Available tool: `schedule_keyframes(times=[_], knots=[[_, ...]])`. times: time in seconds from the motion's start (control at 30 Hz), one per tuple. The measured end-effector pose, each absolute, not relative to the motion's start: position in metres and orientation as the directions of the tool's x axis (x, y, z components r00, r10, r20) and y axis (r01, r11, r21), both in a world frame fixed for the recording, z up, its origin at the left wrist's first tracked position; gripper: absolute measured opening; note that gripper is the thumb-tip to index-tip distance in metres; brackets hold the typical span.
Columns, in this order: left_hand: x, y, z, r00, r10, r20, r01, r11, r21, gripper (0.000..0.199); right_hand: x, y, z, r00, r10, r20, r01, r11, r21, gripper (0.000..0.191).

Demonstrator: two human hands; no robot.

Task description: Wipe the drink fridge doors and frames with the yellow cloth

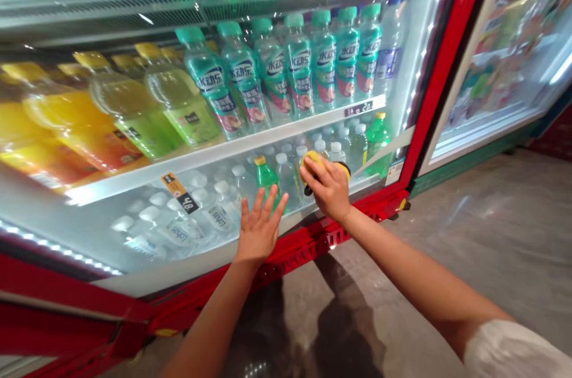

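My left hand lies against the lower glass of a drinks fridge, palm forward and fingers spread, holding nothing. To its right, my right hand is curled around a yellow-and-black object at the glass; my fingers cover much of it, so its kind is unclear. A pale strip slants from beside this hand to the red frame at the right; whether it joins the held object I cannot tell. Behind the glass, close to my hands, stand a green bottle and clear water bottles.
Teal-capped bottles and yellow-capped juice bottles fill the shelf above. A price label sits on the shelf edge. Another fridge stands to the right, over a grey floor.
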State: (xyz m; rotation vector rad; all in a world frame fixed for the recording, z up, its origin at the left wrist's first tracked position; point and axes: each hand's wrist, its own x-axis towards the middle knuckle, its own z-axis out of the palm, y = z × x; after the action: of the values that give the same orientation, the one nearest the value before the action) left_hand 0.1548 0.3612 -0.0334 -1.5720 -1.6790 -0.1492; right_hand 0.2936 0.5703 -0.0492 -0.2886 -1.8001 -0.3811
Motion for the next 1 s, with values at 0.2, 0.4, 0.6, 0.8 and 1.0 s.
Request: schedule_keyframes(times=[0.2,0.4,0.6,0.8,1.0], knots=[[0.142,0.341,-0.029,0.139,0.8,0.584,0.86,0.194,-0.471,0.088,0.317,0.57,-0.066,-0.441,-0.415,0.795,0.18,0.828,0.532,0.029],[0.133,0.335,-0.031,0.165,0.785,0.597,0.86,0.182,-0.476,0.088,0.309,0.585,-0.006,-0.393,-0.266,0.88,0.286,0.874,0.393,0.042],[0.129,0.331,-0.044,0.184,0.725,0.664,0.862,0.206,-0.464,0.084,0.296,0.548,-0.026,-0.545,-0.374,0.75,0.095,0.862,0.499,0.037],[0.12,0.314,-0.049,0.182,0.723,0.666,0.86,0.211,-0.464,0.084,0.313,0.569,-0.033,-0.583,-0.34,0.738,0.046,0.893,0.448,0.028],[0.11,0.292,-0.045,0.147,0.737,0.659,0.858,0.236,-0.455,0.083,0.28,0.54,-0.03,-0.491,-0.247,0.835,0.109,0.934,0.34,0.033]])
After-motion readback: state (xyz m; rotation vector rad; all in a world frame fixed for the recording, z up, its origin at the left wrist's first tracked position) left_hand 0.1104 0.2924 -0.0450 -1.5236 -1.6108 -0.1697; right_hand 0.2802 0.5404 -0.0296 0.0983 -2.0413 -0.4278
